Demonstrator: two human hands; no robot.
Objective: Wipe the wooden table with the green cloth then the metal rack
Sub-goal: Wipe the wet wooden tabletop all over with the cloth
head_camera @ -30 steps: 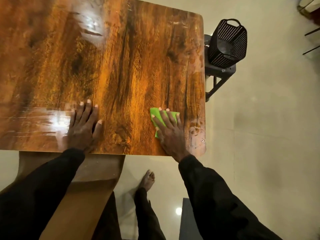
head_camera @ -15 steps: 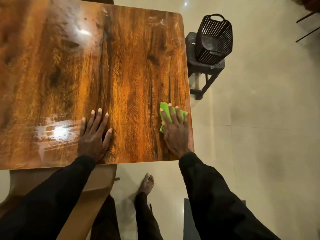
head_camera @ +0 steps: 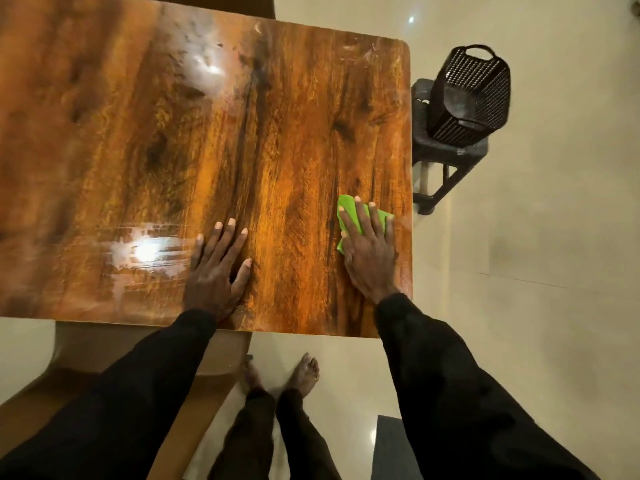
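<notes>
1. Both hands are lying palm down on the wooden table (head_camera: 173, 133), close to its front edge.
2. The right hand (head_camera: 370, 251) is pressing the green cloth (head_camera: 348, 209) flat against the wood, with fingers straight and slightly spread. The cloth is sitting near the table's right edge toward the front right corner, and green is showing past the fingertips and along the thumb side.
3. The left hand (head_camera: 214, 271) is resting bare on the wood with fingers spread, holding nothing. It is lying well to the left of the cloth.
4. Glare is shining off the glossy top in two patches, one just left of the left hand and one farther back.
5. A black perforated basket (head_camera: 471, 95) is sitting tilted on a dark stool (head_camera: 446, 154) just beyond the table's right edge.
6. Two bare feet (head_camera: 304, 372) are standing on the pale tiled floor (head_camera: 554, 237) below the front edge. Beside them, a brown chair (head_camera: 86, 358) is showing under the table at lower left.
</notes>
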